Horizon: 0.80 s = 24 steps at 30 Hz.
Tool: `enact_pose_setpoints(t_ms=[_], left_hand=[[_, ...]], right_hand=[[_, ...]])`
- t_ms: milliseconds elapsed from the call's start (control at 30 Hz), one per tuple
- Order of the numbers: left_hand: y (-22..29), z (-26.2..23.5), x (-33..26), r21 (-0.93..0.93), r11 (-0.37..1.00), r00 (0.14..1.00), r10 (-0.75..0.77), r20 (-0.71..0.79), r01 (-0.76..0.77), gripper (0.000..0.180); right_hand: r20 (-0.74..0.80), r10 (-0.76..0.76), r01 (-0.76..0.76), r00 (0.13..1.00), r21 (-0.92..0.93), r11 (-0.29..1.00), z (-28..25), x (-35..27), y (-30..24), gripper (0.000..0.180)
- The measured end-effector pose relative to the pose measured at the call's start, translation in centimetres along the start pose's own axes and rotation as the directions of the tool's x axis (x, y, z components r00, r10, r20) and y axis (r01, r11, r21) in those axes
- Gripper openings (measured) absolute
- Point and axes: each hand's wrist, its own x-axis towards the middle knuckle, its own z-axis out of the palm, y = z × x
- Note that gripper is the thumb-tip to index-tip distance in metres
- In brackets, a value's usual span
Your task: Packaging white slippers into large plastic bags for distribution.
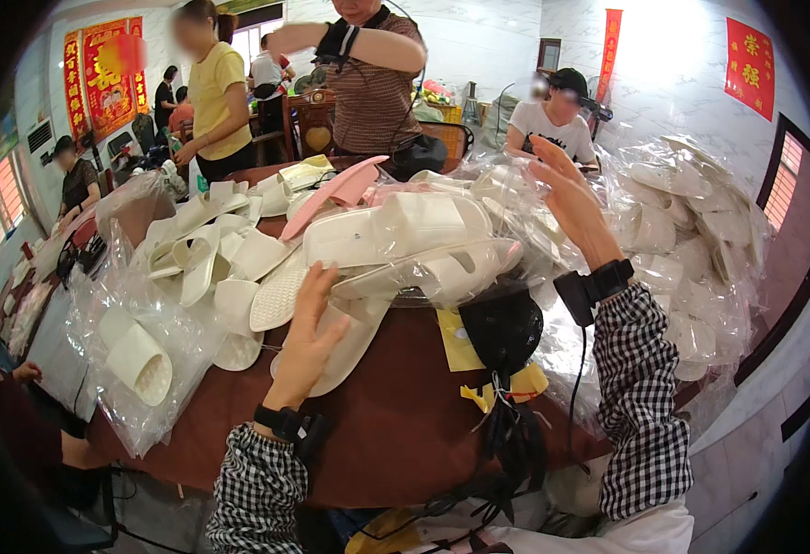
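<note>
My left hand [305,337] has its fingers stretched up and apart, holding nothing that I can see. It is at the near edge of the slipper pile, close to a textured white slipper sole [278,294]. My right hand [567,194] is raised beside the pile, also open, fingers extended near clear plastic film. Between the hands lies a large white slipper [340,238] on its side, with another white slipper [460,274] just below it. Clear plastic seems to cover parts of both. A pink slipper [336,196] leans behind them.
A brown-covered table [396,415] bears the heap. Bagged white slippers [687,222] are piled at right; a bagged slipper [137,360] lies at left. A black rounded object [502,331] with cords sits at the near edge. Several people stand or sit around.
</note>
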Motion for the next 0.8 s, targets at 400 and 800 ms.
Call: enact_pose_setpoints(t_ms=[400, 800], left_hand=[[-3.1, 1.3, 4.5, 0.906, 0.298, 0.931, 0.299, 0.211, -0.301, 0.09], [-3.5, 3.5, 4.9, 0.7, 0.619, 0.917, 0.377, 0.133, -0.356, 0.053]], right_hand=[[0.064, 0.106, -0.048, 0.992, -0.588, 0.808, -1.8, -5.2, 5.0, 0.046], [-0.271, -0.512, 0.294, 0.815, -0.568, 0.769, -3.4, -2.3, -1.3, 0.021]])
